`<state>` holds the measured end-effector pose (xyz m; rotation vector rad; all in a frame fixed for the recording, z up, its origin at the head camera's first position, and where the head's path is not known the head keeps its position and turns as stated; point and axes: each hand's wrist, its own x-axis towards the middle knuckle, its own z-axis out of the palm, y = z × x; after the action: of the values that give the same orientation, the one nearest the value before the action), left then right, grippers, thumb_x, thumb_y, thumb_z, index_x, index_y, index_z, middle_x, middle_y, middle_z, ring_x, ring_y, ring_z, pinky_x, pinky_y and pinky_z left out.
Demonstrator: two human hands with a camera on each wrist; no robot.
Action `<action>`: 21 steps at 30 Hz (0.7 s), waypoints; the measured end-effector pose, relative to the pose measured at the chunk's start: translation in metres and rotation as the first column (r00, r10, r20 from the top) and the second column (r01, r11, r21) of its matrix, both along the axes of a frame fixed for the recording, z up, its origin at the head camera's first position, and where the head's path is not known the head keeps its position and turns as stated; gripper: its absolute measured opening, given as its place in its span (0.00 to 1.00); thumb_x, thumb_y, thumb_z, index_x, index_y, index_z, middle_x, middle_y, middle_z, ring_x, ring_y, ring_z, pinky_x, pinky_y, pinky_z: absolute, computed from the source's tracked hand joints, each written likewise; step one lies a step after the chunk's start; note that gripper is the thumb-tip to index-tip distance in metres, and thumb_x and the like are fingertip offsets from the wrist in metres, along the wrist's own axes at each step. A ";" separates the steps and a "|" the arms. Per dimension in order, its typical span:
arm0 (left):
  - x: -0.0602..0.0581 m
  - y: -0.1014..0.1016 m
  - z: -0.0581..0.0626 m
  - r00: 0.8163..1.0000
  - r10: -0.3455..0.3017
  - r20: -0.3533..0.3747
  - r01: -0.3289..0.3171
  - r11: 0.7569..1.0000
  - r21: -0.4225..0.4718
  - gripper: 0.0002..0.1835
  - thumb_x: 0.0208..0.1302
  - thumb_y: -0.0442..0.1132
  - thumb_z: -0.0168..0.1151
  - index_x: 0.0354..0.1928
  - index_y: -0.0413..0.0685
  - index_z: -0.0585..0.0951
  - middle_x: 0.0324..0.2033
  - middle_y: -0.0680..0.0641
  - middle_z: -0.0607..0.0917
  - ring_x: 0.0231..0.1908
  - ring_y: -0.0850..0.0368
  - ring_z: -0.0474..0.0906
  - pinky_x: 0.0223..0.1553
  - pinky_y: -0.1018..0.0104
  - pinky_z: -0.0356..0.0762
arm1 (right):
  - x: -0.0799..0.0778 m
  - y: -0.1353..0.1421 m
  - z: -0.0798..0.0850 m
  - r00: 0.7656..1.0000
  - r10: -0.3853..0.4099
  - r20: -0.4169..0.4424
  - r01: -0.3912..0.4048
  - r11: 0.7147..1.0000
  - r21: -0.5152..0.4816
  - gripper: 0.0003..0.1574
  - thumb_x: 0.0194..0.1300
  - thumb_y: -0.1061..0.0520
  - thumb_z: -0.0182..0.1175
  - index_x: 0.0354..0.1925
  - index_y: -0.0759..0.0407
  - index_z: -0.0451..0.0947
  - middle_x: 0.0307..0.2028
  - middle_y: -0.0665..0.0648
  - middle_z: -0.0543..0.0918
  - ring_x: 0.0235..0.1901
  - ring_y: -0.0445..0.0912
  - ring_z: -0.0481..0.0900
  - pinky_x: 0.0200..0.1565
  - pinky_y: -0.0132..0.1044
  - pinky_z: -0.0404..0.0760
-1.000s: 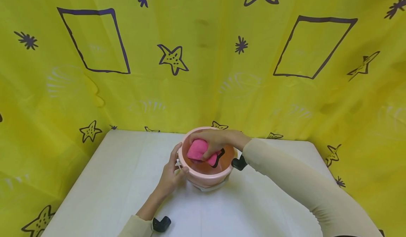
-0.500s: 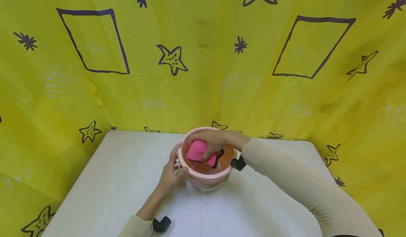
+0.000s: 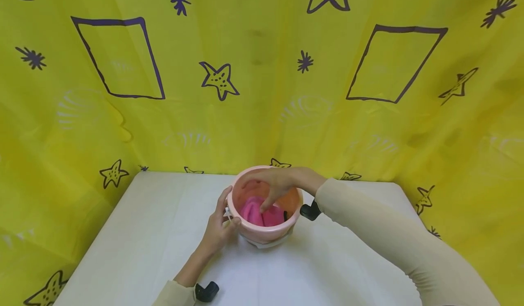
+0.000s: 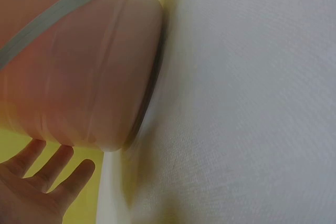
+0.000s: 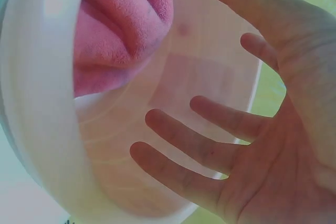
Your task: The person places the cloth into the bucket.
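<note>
A pale pink bucket [image 3: 268,233] stands at the middle of the white surface. My left hand [image 3: 218,229] holds its left side, thumb at the near rim; in the left wrist view, several fingers [image 4: 73,182] reach against the bucket's wall. A fuzzy pink cloth [image 3: 250,210] with a black part lies low inside the bucket. Over the bucket's mouth is my right hand [image 3: 277,182], its fingers spread and the thumb pointing down toward the cloth. From the right wrist, the cloth [image 5: 121,30] shows apart from that open hand [image 5: 247,156].
The bucket's white handle [image 3: 266,243] hangs down along its near side. A white-covered table [image 3: 172,215] extends around the bucket. Behind it and at both sides hangs a yellow curtain [image 3: 254,128] with dark starfish drawings. Each wrist bears a black device.
My right hand has released the pink cloth, which has dropped lower and spread inside the bucket. The left hand keeps its place at the bucket's side.
</note>
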<state>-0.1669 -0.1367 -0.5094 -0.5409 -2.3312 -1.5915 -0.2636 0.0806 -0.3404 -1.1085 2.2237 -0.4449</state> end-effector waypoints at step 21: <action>0.001 0.001 -0.001 0.999 0.011 0.037 -0.011 1.000 -0.005 0.44 0.68 0.63 0.59 0.81 0.70 0.52 0.75 0.45 0.67 0.66 0.39 0.72 0.51 0.52 0.82 | 0.007 0.019 0.001 0.999 -0.023 -0.035 0.019 0.994 -0.107 0.52 0.58 0.51 0.78 0.75 0.42 0.64 0.71 0.48 0.69 0.70 0.54 0.67 0.66 0.54 0.72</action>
<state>-0.1657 -0.1355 -0.5100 -0.5032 -2.3616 -1.6042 -0.2564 0.0997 -0.3391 -1.1579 2.2674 -0.5625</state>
